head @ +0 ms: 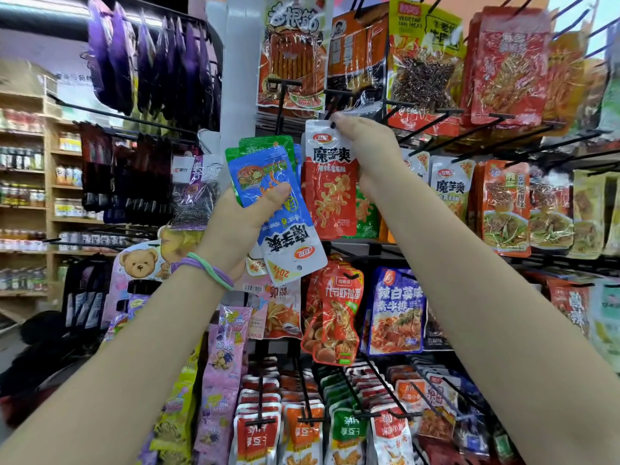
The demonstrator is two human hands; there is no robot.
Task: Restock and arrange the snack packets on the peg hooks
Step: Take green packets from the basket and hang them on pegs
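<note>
My left hand point(241, 223) grips a small stack of blue and green snack packets point(268, 196), held upside down, with the thumb pressed across the front one. My right hand point(369, 152) pinches the top edge of a red and white snack packet point(330, 182) and holds it up against the tip of a black peg hook point(339, 105) in the rack's middle row. Whether the packet's hole is on the hook is hidden by my fingers. More packets of the same brand point(449, 186) hang on the hook just to the right.
Peg hooks loaded with snack packets fill the rack above, right and below, with several black hook tips point(496, 122) jutting toward me. Purple packets point(151, 62) hang upper left. Wooden shelves point(50, 209) of jars stand at far left.
</note>
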